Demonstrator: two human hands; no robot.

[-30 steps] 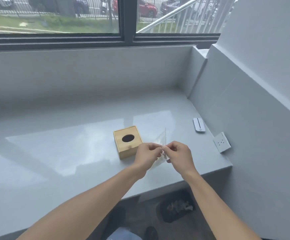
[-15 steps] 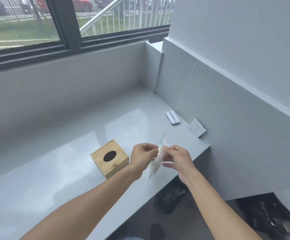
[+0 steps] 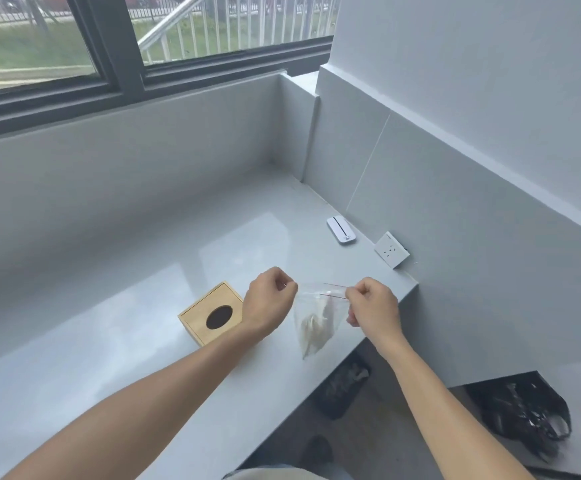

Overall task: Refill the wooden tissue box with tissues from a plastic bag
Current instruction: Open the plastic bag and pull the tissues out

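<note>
Head view, the only 1. Both hands are raised over the near right corner of the grey counter (image 3: 116,341). Left hand (image 3: 271,299) is closed in a pinch on the left side of the plastic bag's (image 3: 317,320) mouth. Right hand (image 3: 372,306) is closed in a pinch on the right side, at the thin red strip along the top.

Change from 0.5 s ago: the hands were nearly touching then, the bag squeezed thin between them. Now they are well apart and the 2 red lips of the mouth run separately between them. Judgement: the seal is parting, and the bag is open or close to it.

The bag hangs clear of the counter and tapers to a point below. The tissues (image 3: 311,332) sit bunched low inside it, white and crumpled. None are out yet.

The wooden box (image 3: 213,317) stands on the counter just left of the left wrist, oval hole up and dark inside. It is untouched, and its lid is on.

Also present: a small white device (image 3: 341,230) and a wall socket (image 3: 391,250) by the right wall, and black bags on the floor below.

Likely next: 1 hand goes in for the tissues. Refill not begun.
</note>
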